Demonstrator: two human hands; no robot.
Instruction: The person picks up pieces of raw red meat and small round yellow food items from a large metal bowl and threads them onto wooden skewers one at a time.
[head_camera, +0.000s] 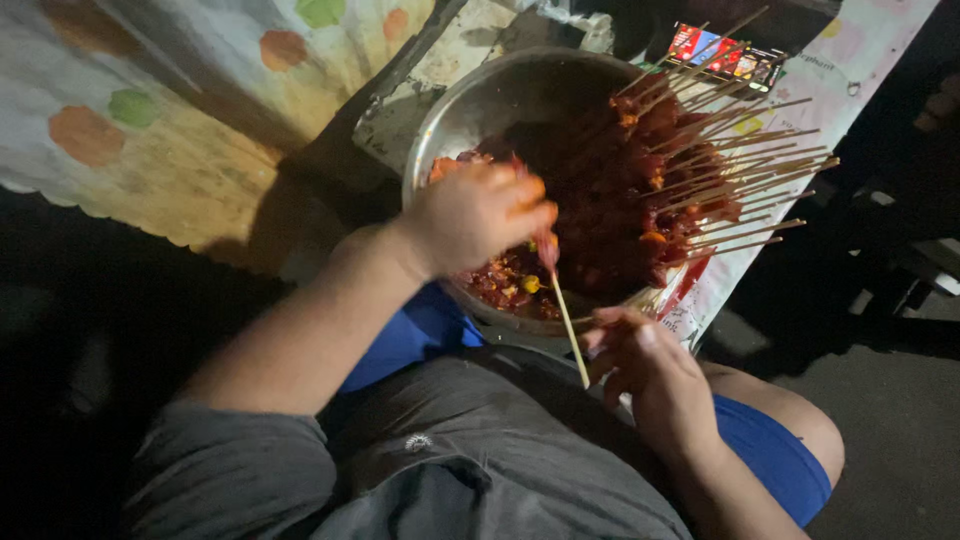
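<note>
Table covered with a pale cloth printed with orange and green blobs (150, 130), upper left; a second pale printed covering (850, 70) along the right edge, bearing faint coloured marks too small to make out.

Large round bowl of dull silver metal (480, 110), set at the near edge of the table, just above the lap in grey shirt and blue shorts. Inside: loose chunks of dark red marinated meat (505, 285) with a few yellow bits, toward the near rim.

Stack of finished skewers, meat-laden with pale wooden sticks (700, 170), laid across the right half of the bowl, bare ends fanning out beyond the right rim.

Flat rectangular packet in red, blue and yellow (725, 52), at the far edge behind the bowl; partly hidden by stick ends.

Left hand (478, 215), over the near rim, fingers bunched and coated in red marinade, pinching a piece of meat at the tip of the stick.

Right hand (640, 360), below the rim, fingers curled around the lower end of the stick.

Thin pale bamboo stick (568, 325), slanting from the left hand down to the right. Judged light, stiff but easily snapped, sharp at the tip; best held low on the dry end. Meat judged soft and slippery, needing a firm pinch.
</note>
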